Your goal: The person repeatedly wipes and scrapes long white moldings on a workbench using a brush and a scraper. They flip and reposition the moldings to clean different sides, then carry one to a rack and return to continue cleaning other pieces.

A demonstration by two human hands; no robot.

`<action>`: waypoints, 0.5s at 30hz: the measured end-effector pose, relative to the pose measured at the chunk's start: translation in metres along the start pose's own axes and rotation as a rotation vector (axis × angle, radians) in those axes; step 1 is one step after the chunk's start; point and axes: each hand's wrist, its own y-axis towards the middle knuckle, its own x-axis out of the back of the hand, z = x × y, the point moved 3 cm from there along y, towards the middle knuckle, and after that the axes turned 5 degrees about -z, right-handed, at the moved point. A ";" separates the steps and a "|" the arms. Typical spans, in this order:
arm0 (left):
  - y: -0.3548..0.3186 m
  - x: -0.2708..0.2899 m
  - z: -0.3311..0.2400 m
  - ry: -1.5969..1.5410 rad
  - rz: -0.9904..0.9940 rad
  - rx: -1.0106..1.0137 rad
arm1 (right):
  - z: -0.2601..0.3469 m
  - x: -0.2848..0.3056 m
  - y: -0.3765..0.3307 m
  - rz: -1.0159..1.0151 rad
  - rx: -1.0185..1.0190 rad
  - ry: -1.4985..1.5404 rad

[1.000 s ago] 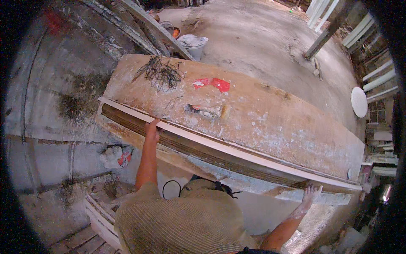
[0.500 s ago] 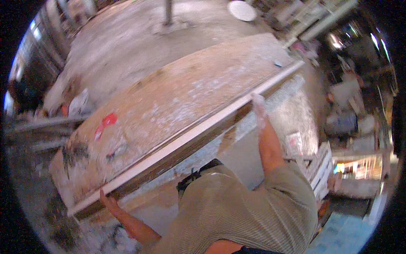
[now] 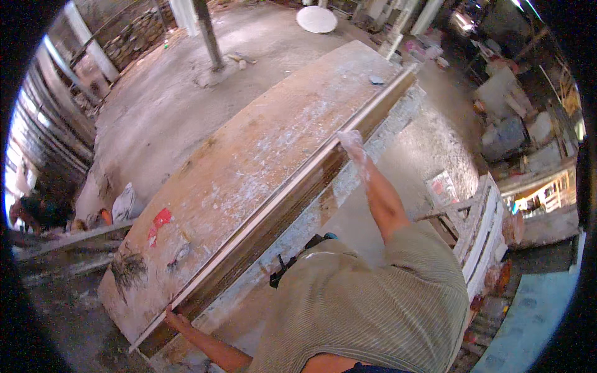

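A long, straight mould-like board (image 3: pixel 292 214) runs slantwise along the near side of a worn wooden tabletop (image 3: pixel 249 149). It has a narrow pale upper edge and a broad brown, grooved side facing me. Near its lower-left end, my left hand (image 3: pixel 175 317) is closed on it, with the thumb at the pale edge and the other fingers mostly hidden. Farther up toward the right end, my right hand (image 3: pixel 352 145), coated in white powder or plaster, grips the top edge. White smears cover much of the tabletop.
A red scrap (image 3: pixel 160 222), a dark bristly clump (image 3: pixel 127 267) and a small blue-grey piece (image 3: pixel 376 80) lie on the tabletop. Beyond it stand a post (image 3: pixel 208 37) and a white round disc (image 3: pixel 316 20). A whitish slatted crate (image 3: pixel 482 230) is close on my right.
The board has tipped, so more of its brown side shows and its pale edge looks narrower. Both hands keep their hold. The whole view has shifted and become sharper.
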 end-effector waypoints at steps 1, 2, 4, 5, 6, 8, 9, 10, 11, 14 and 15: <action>-0.012 0.004 0.002 -0.002 0.017 -0.003 | -0.005 0.004 0.005 -0.005 0.084 -0.101; -0.025 0.013 0.001 -0.004 0.031 -0.011 | -0.016 0.007 0.009 0.028 0.203 -0.222; -0.053 0.003 0.000 -0.019 0.068 -0.008 | -0.043 0.019 0.015 0.137 0.581 -0.610; -0.075 0.008 -0.015 -0.037 0.040 -0.029 | -0.038 0.018 0.020 0.144 0.643 -0.552; -0.086 -0.006 -0.027 -0.027 0.033 -0.037 | -0.052 0.031 0.010 0.163 0.557 -0.437; -0.111 0.024 -0.023 -0.074 0.026 -0.079 | -0.028 0.031 0.018 0.246 0.306 -0.115; -0.096 0.040 -0.016 -0.058 -0.012 -0.051 | -0.025 0.029 0.015 0.254 0.108 0.077; -0.089 0.048 -0.011 0.057 -0.206 -0.003 | -0.021 0.029 0.007 0.231 -0.062 0.209; -0.102 -0.008 -0.022 -0.036 -0.120 -0.064 | -0.038 0.058 -0.008 0.125 -0.201 0.280; -0.140 -0.015 -0.038 -0.106 -0.120 -0.135 | -0.048 0.065 -0.016 0.156 -0.326 0.266; -0.137 -0.009 -0.034 -0.084 -0.126 -0.132 | -0.048 0.058 -0.017 0.161 -0.382 0.203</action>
